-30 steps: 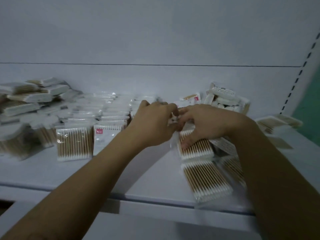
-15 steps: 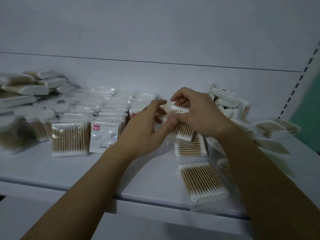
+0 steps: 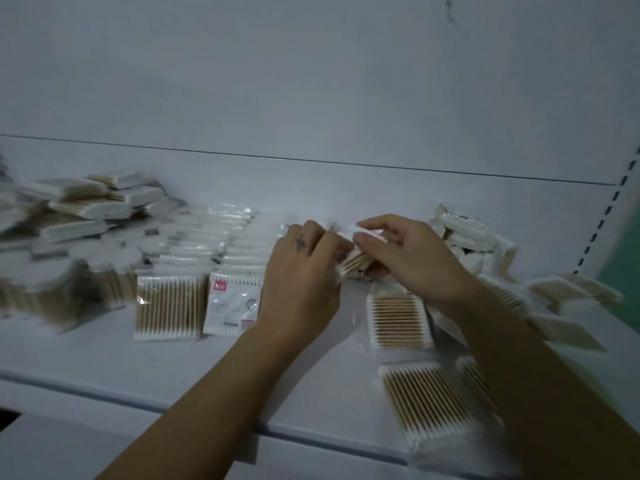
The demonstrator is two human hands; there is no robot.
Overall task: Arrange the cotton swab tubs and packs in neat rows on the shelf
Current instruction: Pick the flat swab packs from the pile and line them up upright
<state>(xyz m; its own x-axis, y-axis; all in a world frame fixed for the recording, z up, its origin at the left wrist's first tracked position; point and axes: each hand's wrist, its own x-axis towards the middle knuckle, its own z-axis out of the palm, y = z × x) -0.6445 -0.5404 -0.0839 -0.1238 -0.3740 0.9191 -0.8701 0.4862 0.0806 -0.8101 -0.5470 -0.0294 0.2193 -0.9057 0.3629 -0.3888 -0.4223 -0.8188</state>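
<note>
Swab pack (image 3: 354, 260) raised above shelf (image 3: 173, 368), pinched between left hand (image 3: 301, 271) and right hand (image 3: 408, 261)

White shelf (image 3: 173, 375): left hand (image 3: 301, 271) and right hand (image 3: 412, 261) are together gripping one tilted cotton swab pack (image 3: 355, 259). Rows of packs (image 3: 169, 308) are standing at left; loose packs (image 3: 398, 322) are lying flat under the right forearm.
</note>
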